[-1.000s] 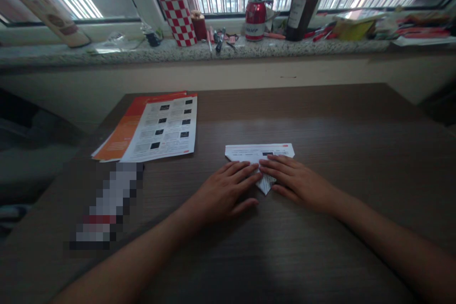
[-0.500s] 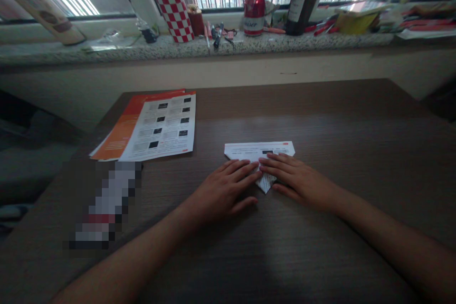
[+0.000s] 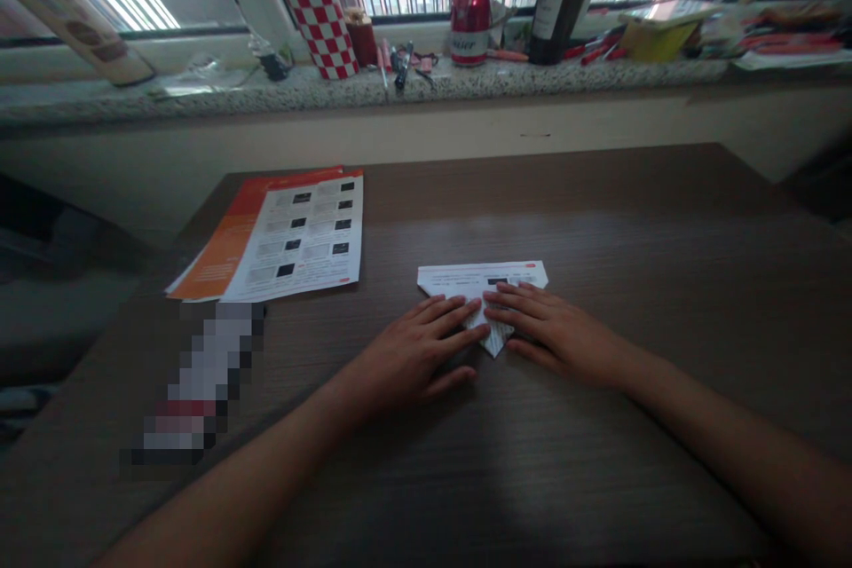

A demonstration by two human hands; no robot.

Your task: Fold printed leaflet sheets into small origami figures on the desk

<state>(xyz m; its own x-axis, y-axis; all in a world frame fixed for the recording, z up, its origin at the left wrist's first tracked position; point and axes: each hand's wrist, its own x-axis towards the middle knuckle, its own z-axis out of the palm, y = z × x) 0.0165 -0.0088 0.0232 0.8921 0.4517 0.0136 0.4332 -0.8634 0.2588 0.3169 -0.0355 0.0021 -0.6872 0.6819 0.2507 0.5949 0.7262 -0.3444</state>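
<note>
A folded paper lies flat on the bench, mostly beyond the fingertips, with its broad straight edge on the far side and its sides narrowing to a point toward the person. Printed lines, a dark block and a small red mark show along the far strip.

The left hand comes in from the left, palm down, fingers extended and slightly spread, their ends over the paper's left and middle part. Its thumb reaches out over the bench, off the paper, on the person's side of the point. The right hand comes in from the right, also flattened and palm down, fingers close together across the paper's right part, the thumb just beside its narrowing edge. Neither hand grips anything. The two sets of fingertips nearly meet, and the paper's point shows in the gap below them.

Printed sheets lie well apart from the left hand, toward the bench's far left.
</note>
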